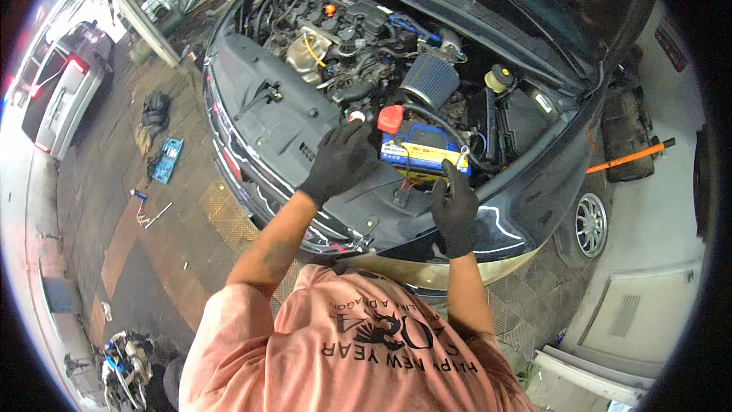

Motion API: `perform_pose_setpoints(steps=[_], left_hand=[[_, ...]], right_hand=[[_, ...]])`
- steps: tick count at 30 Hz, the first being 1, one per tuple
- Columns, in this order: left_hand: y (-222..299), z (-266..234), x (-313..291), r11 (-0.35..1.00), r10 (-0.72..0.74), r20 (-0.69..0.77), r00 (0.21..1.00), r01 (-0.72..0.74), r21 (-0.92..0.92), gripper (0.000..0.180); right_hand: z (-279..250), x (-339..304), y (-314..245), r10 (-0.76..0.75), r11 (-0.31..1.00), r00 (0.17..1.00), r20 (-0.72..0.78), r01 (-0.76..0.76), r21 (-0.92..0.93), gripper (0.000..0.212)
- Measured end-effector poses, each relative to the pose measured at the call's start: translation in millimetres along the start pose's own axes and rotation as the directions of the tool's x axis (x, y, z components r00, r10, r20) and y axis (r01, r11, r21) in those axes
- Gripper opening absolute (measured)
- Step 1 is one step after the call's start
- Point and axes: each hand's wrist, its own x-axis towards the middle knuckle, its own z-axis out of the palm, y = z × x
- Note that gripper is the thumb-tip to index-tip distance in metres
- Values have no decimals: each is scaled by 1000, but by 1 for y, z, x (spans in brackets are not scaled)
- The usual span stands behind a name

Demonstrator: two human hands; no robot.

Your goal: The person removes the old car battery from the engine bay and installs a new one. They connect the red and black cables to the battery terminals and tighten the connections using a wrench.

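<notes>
Both my hands wear black gloves and reach over the front of a dark car's open engine bay. My left hand (341, 160) is over the black front panel (286, 107), left of the battery, its fingers stretched toward a small white-and-red cap (356, 117). Nothing shows in it. At the battery's near right corner, my right hand (455, 202) has its fingers bent together; what they hold is too small to tell. A small metal ring (464, 150) shows just above its fingertips. The blue-and-yellow battery (423, 149) carries a red terminal cover (390, 118).
Behind the battery is a ribbed cylindrical air filter (430, 79), with a yellow-capped reservoir (499, 78) to its right. The engine (343, 15) lies farther back. A blue tool case (167, 160) and loose tools (145, 212) lie on the floor at left. An orange bar (627, 156) sticks out at right.
</notes>
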Motion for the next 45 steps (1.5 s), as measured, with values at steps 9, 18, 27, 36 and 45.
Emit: perform_pose_setpoints(steps=[9,18,27,36,45], left_hand=[[-50,48,124,989,132,404,905,-147,6,81],[-67,36,141,949,35,245,969,44,-312,48],[-78,67,128,897,-274,192,942,323,-303,53],[-66,59,132,859,-290,157,944,329,-392,47],[-69,50,137,800,-392,305,868,486,-352,53]], right_hand=[[-11,0,9,-53,999,996,74,53,-4,44],[-4,-7,12,-1,997,993,115,10,-80,32],[1,11,35,125,990,987,100,-117,-78,27],[76,136,85,-463,617,741,486,663,-424,30],[112,172,49,-393,786,673,627,600,-151,34]])
